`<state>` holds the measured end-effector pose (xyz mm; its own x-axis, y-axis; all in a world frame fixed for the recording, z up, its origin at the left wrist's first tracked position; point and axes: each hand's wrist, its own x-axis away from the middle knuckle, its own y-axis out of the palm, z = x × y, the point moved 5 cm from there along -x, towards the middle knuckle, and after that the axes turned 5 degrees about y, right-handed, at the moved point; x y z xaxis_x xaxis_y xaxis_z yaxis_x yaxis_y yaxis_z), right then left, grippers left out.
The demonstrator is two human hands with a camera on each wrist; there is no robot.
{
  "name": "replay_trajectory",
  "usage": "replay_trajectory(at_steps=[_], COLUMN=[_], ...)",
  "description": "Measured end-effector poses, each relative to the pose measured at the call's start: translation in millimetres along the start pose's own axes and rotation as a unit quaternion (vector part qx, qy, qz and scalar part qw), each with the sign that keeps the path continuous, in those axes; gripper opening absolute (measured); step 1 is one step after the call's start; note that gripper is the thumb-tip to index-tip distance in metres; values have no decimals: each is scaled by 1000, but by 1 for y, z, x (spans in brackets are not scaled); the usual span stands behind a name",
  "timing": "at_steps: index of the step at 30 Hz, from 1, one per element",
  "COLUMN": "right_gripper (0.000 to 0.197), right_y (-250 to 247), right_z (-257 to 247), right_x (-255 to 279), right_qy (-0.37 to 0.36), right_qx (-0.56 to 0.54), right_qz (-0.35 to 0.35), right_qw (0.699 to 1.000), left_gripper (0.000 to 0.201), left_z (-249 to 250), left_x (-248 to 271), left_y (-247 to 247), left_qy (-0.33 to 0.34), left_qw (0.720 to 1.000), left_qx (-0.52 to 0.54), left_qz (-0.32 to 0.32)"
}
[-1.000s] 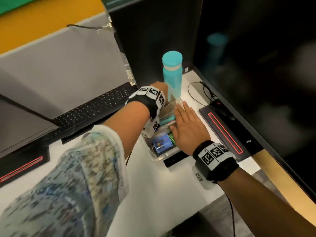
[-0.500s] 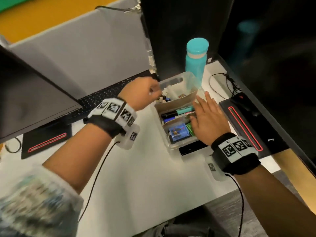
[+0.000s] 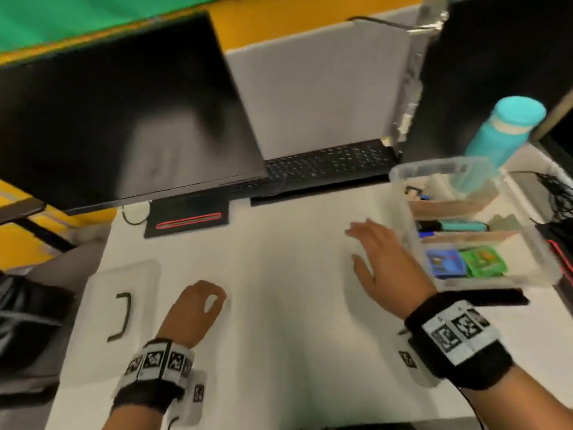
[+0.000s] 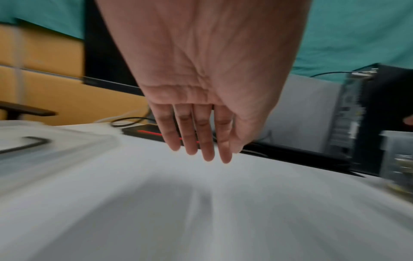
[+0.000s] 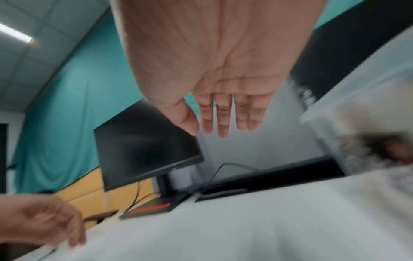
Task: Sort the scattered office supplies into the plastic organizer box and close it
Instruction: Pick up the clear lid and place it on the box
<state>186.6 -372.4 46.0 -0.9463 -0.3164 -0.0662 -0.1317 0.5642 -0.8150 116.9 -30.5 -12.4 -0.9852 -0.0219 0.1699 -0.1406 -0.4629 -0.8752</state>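
Observation:
The clear plastic organizer box [image 3: 403, 193] stands open at the right of the white table, also seen in the wrist views [image 4: 397, 159] [image 5: 357, 123]. Its near compartment holds a blue packet [image 3: 446, 263] and a green packet [image 3: 483, 262]; the middle one holds a teal marker [image 3: 462, 226]. The clear lid [image 3: 121, 302] with a black handle lies flat at the left [image 4: 44, 146]. My left hand [image 3: 201, 302] [image 4: 201, 141] hovers just right of the lid, fingers straight, empty. My right hand [image 3: 372, 243] [image 5: 214, 120] is spread above the table just left of the box, holding nothing.
A black monitor [image 3: 124, 119] leans over the back left, its base [image 3: 189, 220] marked with a red line. A keyboard [image 3: 325, 162] lies behind the hands. A teal bottle [image 3: 502, 131] stands behind the box, cables [image 3: 558, 193] to its right, a black object [image 3: 483, 297] at its front edge.
My left hand has left the box and swung left and nearer, beside the lid. My right hand has come off the box's right side and crossed to its left. The head view turned left.

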Motion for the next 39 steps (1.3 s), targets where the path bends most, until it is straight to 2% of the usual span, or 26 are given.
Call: replay_trajectory(at_steps=[3,7,11,13,15,17,21,24,27,29,31,33,35,37,39], right_gripper=[44,50,56,56,59,65,79,79,78,81,81,76,68,60,56], right_y=[69,158,239,267,288,305,331,331,322,305,276,239,200,163,132], right_z=[-44,-117,-186,-214,-236,-252,-269,-268,-254,-246,-239,-231,-218,-198,-178], right_x=[-9,-22,-37,-47,-56,-59,-58,-63,-74,-79,-80,-75,-68,-59,-49], right_qy=[-27,-56,-86,-71,-24,24,55,84,126,140,118,79,48,40,37], right_qx=[2,9,61,76,86,84,30,-24,-111,-220,-317,-325,-288,-258,-248], right_qz=[-93,-219,-326,-339,-330,-345,-396,-378,-347,-297,-220,-146,-60,13,54], right_qw=[995,974,940,935,940,935,916,922,923,918,915,931,954,965,967], left_gripper=[14,36,55,62,65,67,72,69,59,53,46,40,36,34,29], left_z=[-70,-159,-221,-247,-265,-273,-271,-273,-258,-238,-209,-175,-136,-95,-62], left_x=[22,48,68,72,71,64,56,58,58,55,47,37,28,18,9], left_y=[-22,-62,-94,-101,-100,-90,-74,-73,-83,-91,-98,-102,-104,-107,-109], left_qy=[-56,-190,-338,-395,-418,-408,-393,-395,-369,-333,-283,-239,-193,-147,-95], left_qw=[998,978,936,914,905,909,911,900,888,879,867,852,847,854,874], left_qx=[-18,-37,-16,6,37,79,123,182,256,309,372,424,462,475,455], left_qz=[36,77,101,95,66,32,14,40,100,145,176,194,180,154,140])
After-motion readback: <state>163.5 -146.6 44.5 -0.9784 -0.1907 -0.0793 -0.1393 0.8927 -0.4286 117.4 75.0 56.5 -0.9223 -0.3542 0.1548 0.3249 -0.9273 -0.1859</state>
